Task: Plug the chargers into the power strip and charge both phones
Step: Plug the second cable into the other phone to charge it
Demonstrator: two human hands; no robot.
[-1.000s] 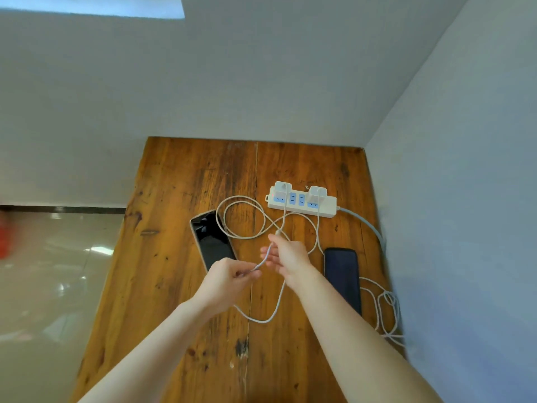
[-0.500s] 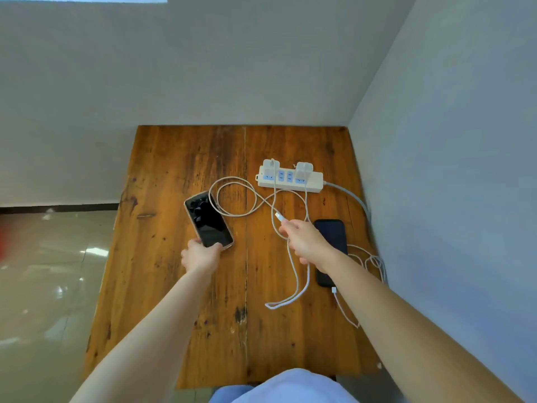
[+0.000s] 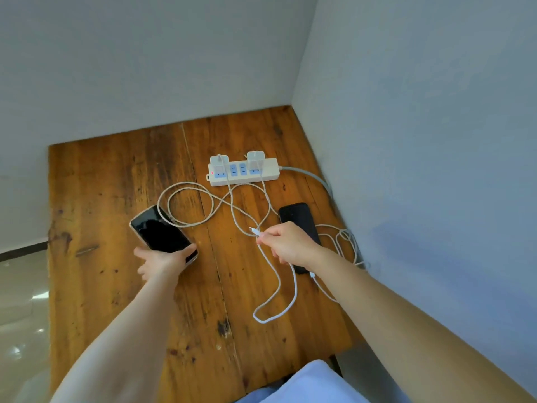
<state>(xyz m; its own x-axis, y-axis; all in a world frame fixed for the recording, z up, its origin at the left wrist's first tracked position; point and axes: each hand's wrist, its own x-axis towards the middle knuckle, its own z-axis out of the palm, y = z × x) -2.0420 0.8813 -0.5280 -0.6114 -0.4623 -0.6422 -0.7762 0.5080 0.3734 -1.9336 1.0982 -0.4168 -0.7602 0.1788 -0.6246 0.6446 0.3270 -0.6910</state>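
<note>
A white power strip [image 3: 268,173] lies at the back of the wooden table [image 3: 101,184], with two white chargers plugged in, one at its left end [image 3: 217,162] and one further right [image 3: 255,159]. My left hand [image 3: 162,263] grips the near end of a light-framed phone [image 3: 159,231], screen dark. My right hand [image 3: 290,242] pinches the plug end of a white cable [image 3: 255,231]; the plug points left, apart from that phone. A black phone [image 3: 299,219] lies under my right wrist, a second white cable's plug [image 3: 312,275] at its near end.
Grey walls close the table at the back and right. The strip's grey lead [image 3: 313,175] runs along the right wall. Cable loops lie across the table's middle [image 3: 186,205] and by the right wall [image 3: 345,239]. A tiled floor [image 3: 20,301] is at left.
My left hand let go of the cable and took hold of the light-framed phone's near end. My right hand kept the cable plug. The camera view shifted.
</note>
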